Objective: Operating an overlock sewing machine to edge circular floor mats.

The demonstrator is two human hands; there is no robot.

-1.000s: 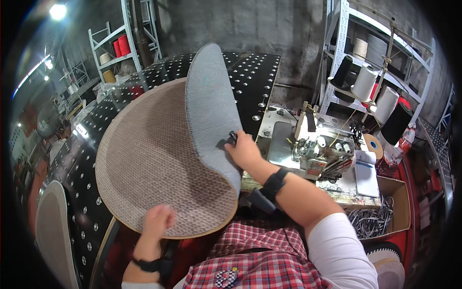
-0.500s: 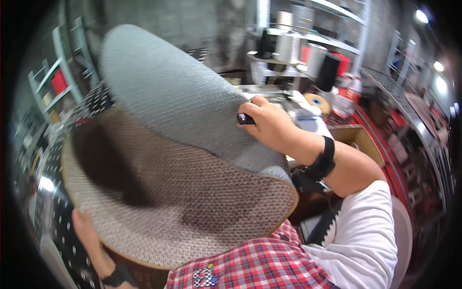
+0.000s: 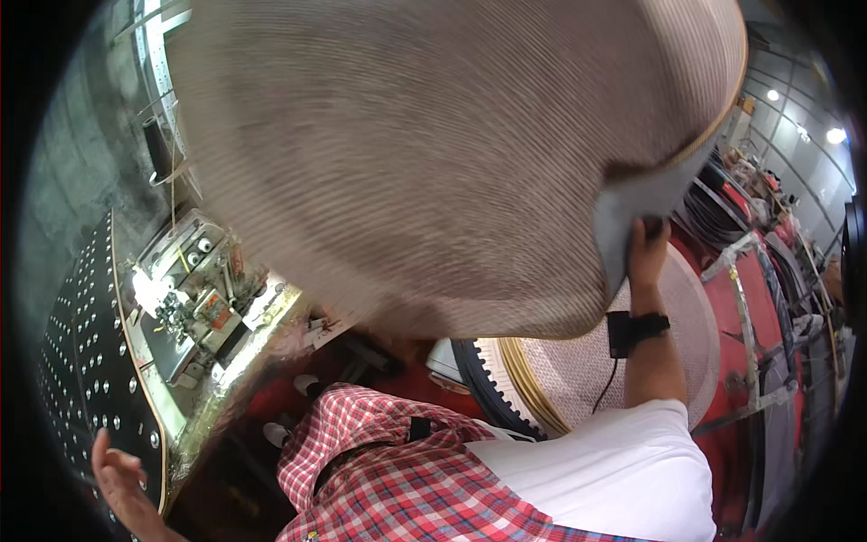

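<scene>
- R hand, qty 1, 3 o'clock: closed on folded edge of mat; small dark item at fingers, blurred, ID unclear. Wristband, qty 1 visible.
- L hand, qty 1, 8 o'clock: fingers loosely spread, nothing held, well apart from mat.
- Round mat, qty 1, 12 o'clock: up in air, brown weave showing, grey underside turned out at R hand. Chg: off tabletop, swung w/ wearer's turn; L hand no longer at rim, so R hand prob. bears full wt.
- Sewing machine, qty 1, 9 o'clock.
- Studded black table, qty 1, 8–9 o'clock.
- Mat pile, qty 1, 4 o'clock, below R hand; no. of mats unclear.
</scene>
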